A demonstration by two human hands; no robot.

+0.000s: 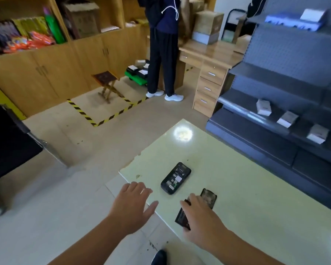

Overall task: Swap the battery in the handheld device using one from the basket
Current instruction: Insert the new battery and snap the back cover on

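The black handheld device (175, 178) lies back-up on the pale green table (246, 188) with its battery bay uncovered. Its black back cover (209, 197) lies to the right, just beyond my right hand. My right hand (201, 217) holds a flat black battery (182, 217) by its edge, close above the table's near edge. My left hand (131, 203) hovers open with fingers spread at the table's left corner, left of the device and apart from it. No basket is in view.
A grey metal shelf unit (287, 111) with small white boxes stands right of the table. A person (163, 46) stands at a wooden desk (210, 60) farther back. A small stool (107, 83) sits inside yellow-black floor tape. Wooden cabinets line the left wall.
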